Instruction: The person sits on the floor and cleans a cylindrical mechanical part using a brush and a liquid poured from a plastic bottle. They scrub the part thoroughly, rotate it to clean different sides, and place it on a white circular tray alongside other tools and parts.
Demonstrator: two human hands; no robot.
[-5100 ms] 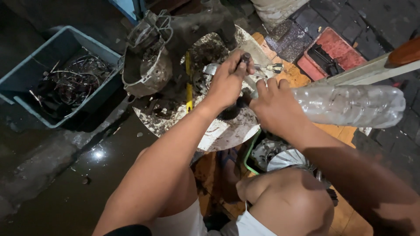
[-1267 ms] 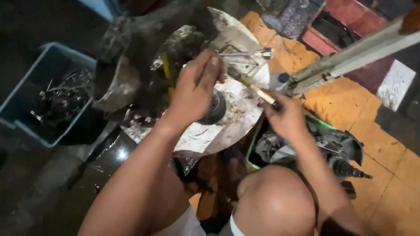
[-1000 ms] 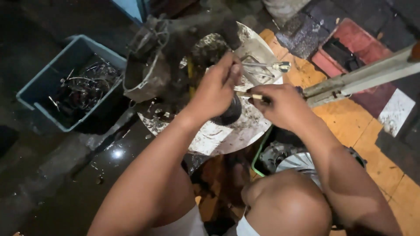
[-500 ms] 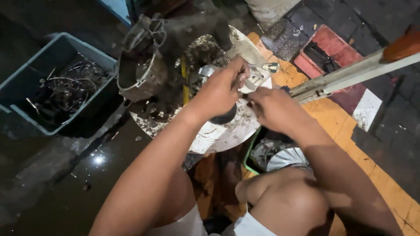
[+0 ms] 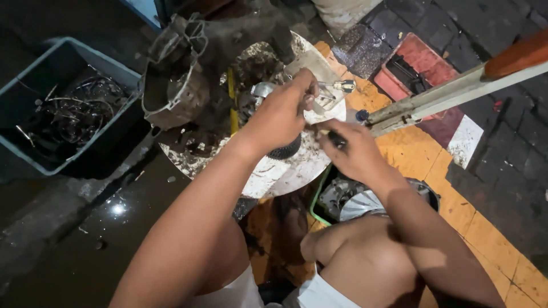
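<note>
My left hand [image 5: 281, 116] is closed around the top of a dark ribbed round part [image 5: 285, 152], which sits over a dirty white round pan [image 5: 268, 179]. The fingertips pinch near a pale tip just above it. To its right, my right hand [image 5: 353, 153] grips a thin stick-like tool [image 5: 333, 137] by its dark handle. The tool's pale end points toward my left fingers. What exactly the left fingertips pinch is hidden by the hand.
A grimy engine casing [image 5: 174, 85] stands at the pan's far left, with a yellow-handled tool [image 5: 232, 108] beside it. A blue bin [image 5: 34, 165] of wires sits left. A green basin [image 5: 315, 197] with a finned metal part, a red tray [image 5: 425, 57] and a slanted beam [image 5: 451, 94] lie right. The floor [image 5: 85, 239] is wet.
Five seconds ago my right hand held a clear plastic bottle; now it holds the thin tool. Over the last second both hands drew close together above the dark part.
</note>
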